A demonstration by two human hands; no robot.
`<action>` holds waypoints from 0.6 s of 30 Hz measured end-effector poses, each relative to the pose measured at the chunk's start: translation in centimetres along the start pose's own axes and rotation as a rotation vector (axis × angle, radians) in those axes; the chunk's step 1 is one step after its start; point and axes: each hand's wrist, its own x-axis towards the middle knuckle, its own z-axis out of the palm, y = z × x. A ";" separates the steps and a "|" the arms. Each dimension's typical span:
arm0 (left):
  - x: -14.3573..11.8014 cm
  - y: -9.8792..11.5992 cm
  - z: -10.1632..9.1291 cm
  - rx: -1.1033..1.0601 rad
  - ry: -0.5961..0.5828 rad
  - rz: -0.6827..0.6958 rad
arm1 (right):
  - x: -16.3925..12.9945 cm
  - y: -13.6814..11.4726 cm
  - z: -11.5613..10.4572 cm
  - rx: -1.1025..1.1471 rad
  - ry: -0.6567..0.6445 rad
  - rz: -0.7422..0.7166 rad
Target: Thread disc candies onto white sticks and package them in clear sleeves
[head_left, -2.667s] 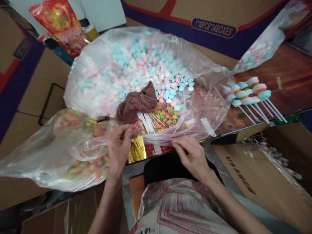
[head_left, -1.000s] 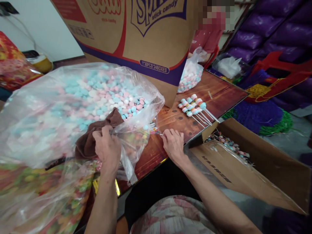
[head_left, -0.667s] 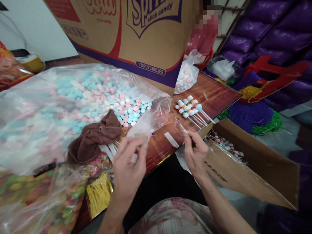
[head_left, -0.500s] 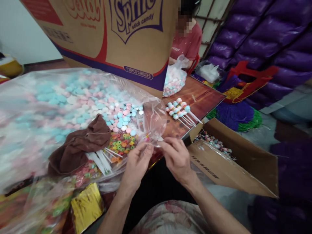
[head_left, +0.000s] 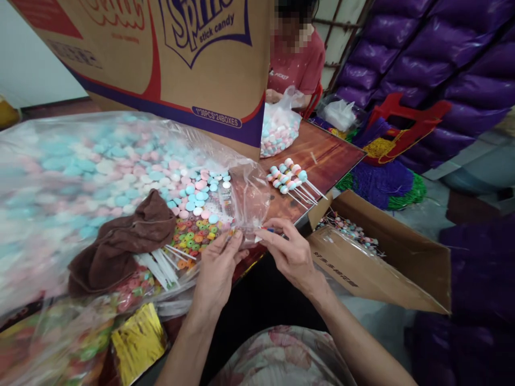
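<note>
You're pinching clear plastic [head_left: 249,237] in narrow fingertips, left hand [head_left: 217,262] and right hand [head_left: 293,256] equally near; it's lying between them, beside the candy bag [head_left: 132,166], long axis unclear.

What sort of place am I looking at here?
Probably a small sweets workshop: a big clear bag of loose pastel candies, loaded candy sticks lying on the table, and a large carton printed "stick candy".

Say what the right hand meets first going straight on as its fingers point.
Likely the left hand: the right hand points across at its fingertips, just past the clear plastic both seem to pinch. Depth is unclear.
</note>
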 end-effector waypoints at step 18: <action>0.9 0.0 -2.4 -0.342 0.190 -0.103 | 2.2 -2.0 5.3 0.482 0.055 0.593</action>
